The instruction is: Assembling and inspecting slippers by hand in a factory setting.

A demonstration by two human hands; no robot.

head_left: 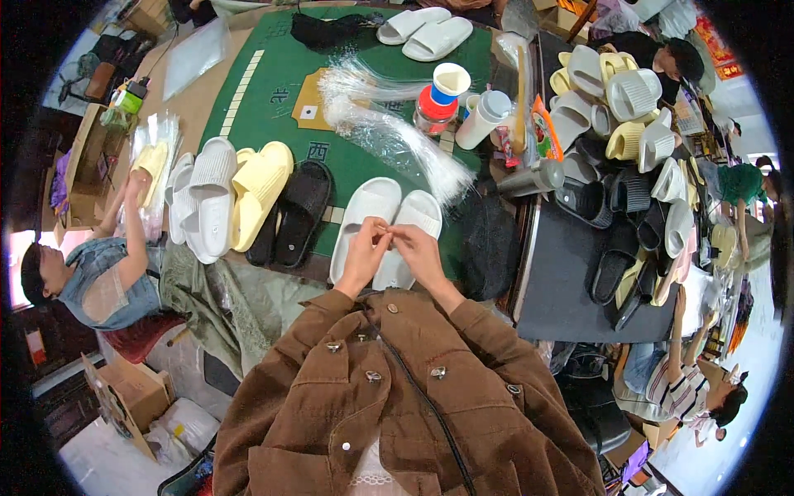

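in the head view, small pieces look easy to lose: if the left hand (362, 256) and right hand (420, 258) have something thin and clear between them, a loose pinch could drop it onto the white slippers (374, 197), where it would barely show. a bump from either hand could also knock the pair askew, and the loose clear strands (434, 165) fanned out just beyond could tangle if dragged.

the pair lies side by side on the green bench (258, 99), toes away from the person, directly under and just beyond the hands. the hands are together, fingertips meeting over the gap between the slippers; whether they grip anything, i cannot tell.
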